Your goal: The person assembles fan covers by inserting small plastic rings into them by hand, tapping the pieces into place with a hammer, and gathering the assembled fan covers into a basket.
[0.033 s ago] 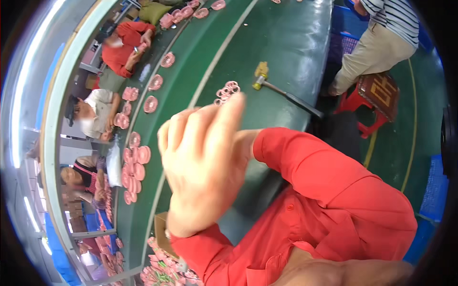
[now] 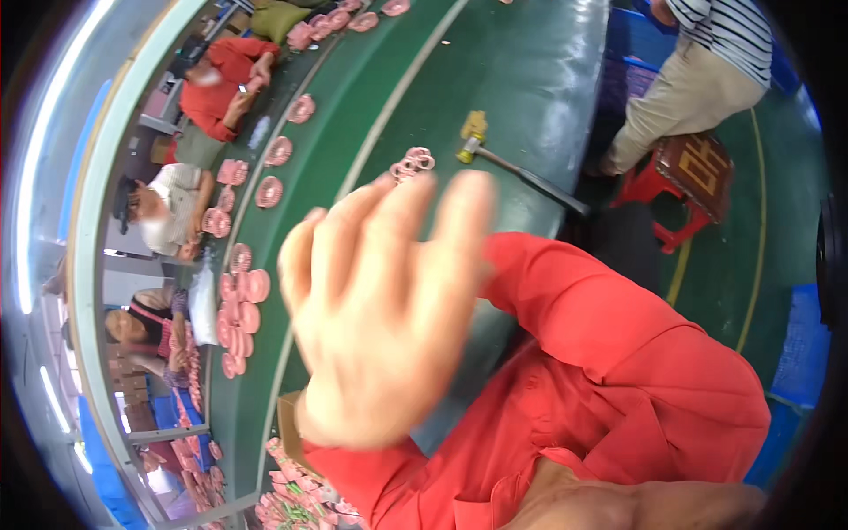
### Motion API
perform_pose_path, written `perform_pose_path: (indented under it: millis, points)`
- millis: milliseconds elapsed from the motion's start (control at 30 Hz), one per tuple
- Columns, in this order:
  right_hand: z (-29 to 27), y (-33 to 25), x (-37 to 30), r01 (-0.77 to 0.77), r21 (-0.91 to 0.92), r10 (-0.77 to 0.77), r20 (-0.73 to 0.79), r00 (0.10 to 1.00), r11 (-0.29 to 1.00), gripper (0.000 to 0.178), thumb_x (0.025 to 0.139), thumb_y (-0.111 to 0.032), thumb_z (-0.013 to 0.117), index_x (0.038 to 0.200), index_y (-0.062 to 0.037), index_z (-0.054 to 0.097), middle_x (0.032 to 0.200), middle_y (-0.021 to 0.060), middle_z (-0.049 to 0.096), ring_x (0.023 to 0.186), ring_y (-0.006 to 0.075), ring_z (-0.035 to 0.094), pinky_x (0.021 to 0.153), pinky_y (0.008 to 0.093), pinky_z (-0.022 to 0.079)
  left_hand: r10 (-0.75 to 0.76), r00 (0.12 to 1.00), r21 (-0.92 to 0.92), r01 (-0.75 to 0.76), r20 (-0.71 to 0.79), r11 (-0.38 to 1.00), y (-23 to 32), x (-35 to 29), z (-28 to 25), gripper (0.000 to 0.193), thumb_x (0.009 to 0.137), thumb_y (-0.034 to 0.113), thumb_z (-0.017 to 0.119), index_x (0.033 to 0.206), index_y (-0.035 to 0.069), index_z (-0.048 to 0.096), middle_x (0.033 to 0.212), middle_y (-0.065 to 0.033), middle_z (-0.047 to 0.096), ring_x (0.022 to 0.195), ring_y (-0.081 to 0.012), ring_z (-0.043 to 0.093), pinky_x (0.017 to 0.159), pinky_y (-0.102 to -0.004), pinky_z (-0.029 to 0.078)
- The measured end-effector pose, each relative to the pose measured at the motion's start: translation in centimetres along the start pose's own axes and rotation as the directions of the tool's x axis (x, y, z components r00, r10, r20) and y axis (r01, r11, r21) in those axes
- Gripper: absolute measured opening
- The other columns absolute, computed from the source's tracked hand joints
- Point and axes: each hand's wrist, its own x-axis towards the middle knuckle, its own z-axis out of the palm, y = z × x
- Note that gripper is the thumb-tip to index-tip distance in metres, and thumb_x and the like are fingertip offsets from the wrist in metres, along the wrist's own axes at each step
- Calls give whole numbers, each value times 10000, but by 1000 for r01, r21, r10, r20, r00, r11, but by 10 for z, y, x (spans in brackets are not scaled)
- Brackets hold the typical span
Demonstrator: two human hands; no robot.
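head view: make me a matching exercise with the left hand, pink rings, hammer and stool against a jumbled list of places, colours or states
Column 1
1. left hand
2. pink rings
3. hammer
4. stool

Column 2
a. red legs under a brown and yellow top
b. lying with its dark grip end toward the picture's lower right
c. blurred, back of it to the camera, fingers stretched out
d. in a small cluster, left of the hammer in the picture

Pairs: 1-c, 2-d, 3-b, 4-a
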Motion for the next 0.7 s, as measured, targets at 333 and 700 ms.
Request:
perform_pose_path:
  millis: [333,700]
  points:
    - [-80,-35,-188,187,-340,-101,255,962,922,253,833,-276,507,840,-44,608,1021,183,588,1000,306,550,872,512,425,344,929,392,-268,-139,880,65,-6,-19,505,863,302,703,1314,164,520,1351,-54,518,1247,-213,477,1085,-352,342]
    - [-81,-26,-207,210,-412,-67,335,940,887,159,821,-216,554,824,-116,677,956,54,570,1012,243,517,843,401,425,509,763,443,-326,-399,835,80,-31,13,868,840,313,739,1514,50,260,1573,-66,288,1446,-137,263,1193,-225,230]
